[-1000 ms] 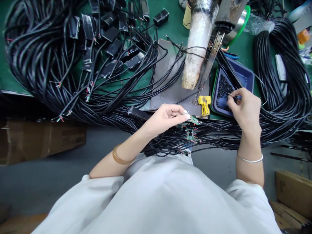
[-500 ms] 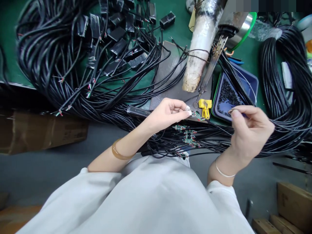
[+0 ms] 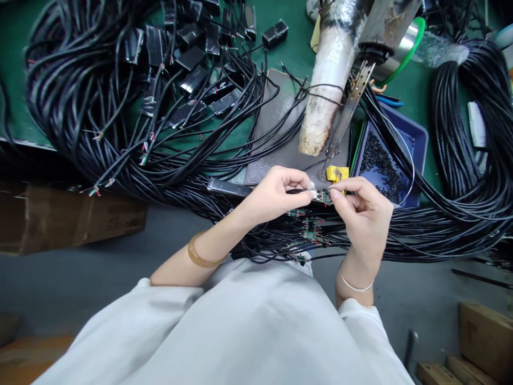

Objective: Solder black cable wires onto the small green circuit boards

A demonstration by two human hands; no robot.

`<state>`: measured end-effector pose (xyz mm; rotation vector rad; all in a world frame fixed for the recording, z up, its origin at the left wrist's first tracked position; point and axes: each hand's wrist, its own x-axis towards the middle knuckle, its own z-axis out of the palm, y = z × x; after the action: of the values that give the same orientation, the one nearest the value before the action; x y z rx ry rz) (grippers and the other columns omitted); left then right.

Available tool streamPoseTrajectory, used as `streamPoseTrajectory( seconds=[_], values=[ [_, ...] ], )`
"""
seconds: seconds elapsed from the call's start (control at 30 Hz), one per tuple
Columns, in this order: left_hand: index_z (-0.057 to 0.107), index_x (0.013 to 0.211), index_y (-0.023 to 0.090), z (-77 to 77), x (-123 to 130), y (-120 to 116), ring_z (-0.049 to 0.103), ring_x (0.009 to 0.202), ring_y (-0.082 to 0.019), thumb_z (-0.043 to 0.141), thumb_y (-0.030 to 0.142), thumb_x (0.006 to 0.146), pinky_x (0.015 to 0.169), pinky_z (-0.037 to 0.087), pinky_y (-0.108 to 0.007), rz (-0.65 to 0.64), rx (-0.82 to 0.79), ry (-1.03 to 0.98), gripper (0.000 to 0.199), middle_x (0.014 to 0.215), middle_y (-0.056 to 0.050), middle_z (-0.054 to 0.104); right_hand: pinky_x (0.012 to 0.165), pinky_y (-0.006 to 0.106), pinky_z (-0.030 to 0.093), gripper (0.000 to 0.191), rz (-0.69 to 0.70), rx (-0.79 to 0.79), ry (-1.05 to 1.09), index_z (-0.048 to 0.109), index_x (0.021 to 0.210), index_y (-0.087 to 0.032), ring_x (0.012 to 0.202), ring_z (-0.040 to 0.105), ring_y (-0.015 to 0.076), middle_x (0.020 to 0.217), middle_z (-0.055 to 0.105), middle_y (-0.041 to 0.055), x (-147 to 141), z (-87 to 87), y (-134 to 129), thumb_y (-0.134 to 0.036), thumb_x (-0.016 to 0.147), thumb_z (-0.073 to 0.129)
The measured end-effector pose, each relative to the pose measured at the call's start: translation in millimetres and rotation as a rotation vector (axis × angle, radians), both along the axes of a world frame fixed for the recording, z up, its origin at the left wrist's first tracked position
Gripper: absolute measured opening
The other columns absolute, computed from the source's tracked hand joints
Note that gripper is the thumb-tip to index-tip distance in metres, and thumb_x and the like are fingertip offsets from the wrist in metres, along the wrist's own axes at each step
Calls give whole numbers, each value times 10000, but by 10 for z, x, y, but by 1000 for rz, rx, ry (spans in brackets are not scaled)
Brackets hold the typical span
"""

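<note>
A small green circuit board (image 3: 324, 198) sticks out from the pinched fingertips of my left hand (image 3: 276, 193), with a black cable running through the same fingers. White covers are on those fingertips. My right hand (image 3: 365, 213) is closed in a pinch at the board's right end; whatever lies between its thumb and forefinger is too small to make out. Just behind the board stands a yellow clamp (image 3: 337, 174), partly covered by my right hand. Below my hands hang more wired circuit boards (image 3: 311, 229) on black cables.
A soldering iron (image 3: 348, 115) and a wrapped white tube (image 3: 323, 115) slant down over a grey board (image 3: 276, 101). A blue tray (image 3: 419, 140) holds small black pieces. Coiled black cables (image 3: 76, 80) and black boxes (image 3: 275, 33) lie left; another coil (image 3: 452, 128) lies right.
My right hand has moved left from beside the blue tray to the circuit board's end, still pinched. The left hand stays almost in place.
</note>
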<state>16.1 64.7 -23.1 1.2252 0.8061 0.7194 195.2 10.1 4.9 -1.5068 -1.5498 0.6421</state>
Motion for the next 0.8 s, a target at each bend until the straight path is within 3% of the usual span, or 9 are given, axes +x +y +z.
streamPoseTrajectory(
  seconds=[0.2, 0.37, 0.53, 0.67, 0.8],
  values=[
    [582, 662, 119, -5, 1, -11, 388, 588, -56, 653, 201, 777, 553, 296, -193, -10, 36, 16, 158, 625, 41, 452, 547, 255, 322, 53, 70, 14, -88, 698, 862, -202, 527, 328, 35, 838, 640, -32, -37, 14, 0, -182, 899, 665],
    [585, 673, 122, -12, -4, -14, 397, 593, -62, 639, 192, 781, 554, 306, -196, -36, 59, 24, 140, 624, 39, 451, 654, 255, 439, 94, 168, 93, -250, 698, 901, -199, 666, 555, 73, 890, 713, -15, -40, 63, -17, -117, 900, 653],
    [609, 720, 124, 0, -16, -10, 434, 602, -65, 652, 226, 784, 571, 346, -193, -13, 29, -16, 128, 665, 25, 501, 598, 251, 462, 111, 10, 148, -76, 713, 900, -218, 837, 683, 130, 998, 740, 16, -47, 67, -49, -121, 894, 660],
    [619, 725, 128, 0, -26, -9, 441, 596, -67, 656, 228, 772, 565, 352, -189, 3, 19, -16, 116, 658, 25, 512, 595, 255, 467, 112, -52, 130, -8, 731, 916, -235, 773, 656, 121, 908, 712, 6, -49, 26, -86, -142, 884, 676],
    [616, 712, 126, 6, -26, -9, 441, 600, -67, 648, 225, 768, 572, 356, -187, 3, 14, -18, 119, 652, 28, 508, 500, 238, 368, 120, -33, 32, -43, 724, 988, -235, 550, 482, 52, 930, 707, 1, -69, -17, -144, -186, 906, 650]
  ],
)
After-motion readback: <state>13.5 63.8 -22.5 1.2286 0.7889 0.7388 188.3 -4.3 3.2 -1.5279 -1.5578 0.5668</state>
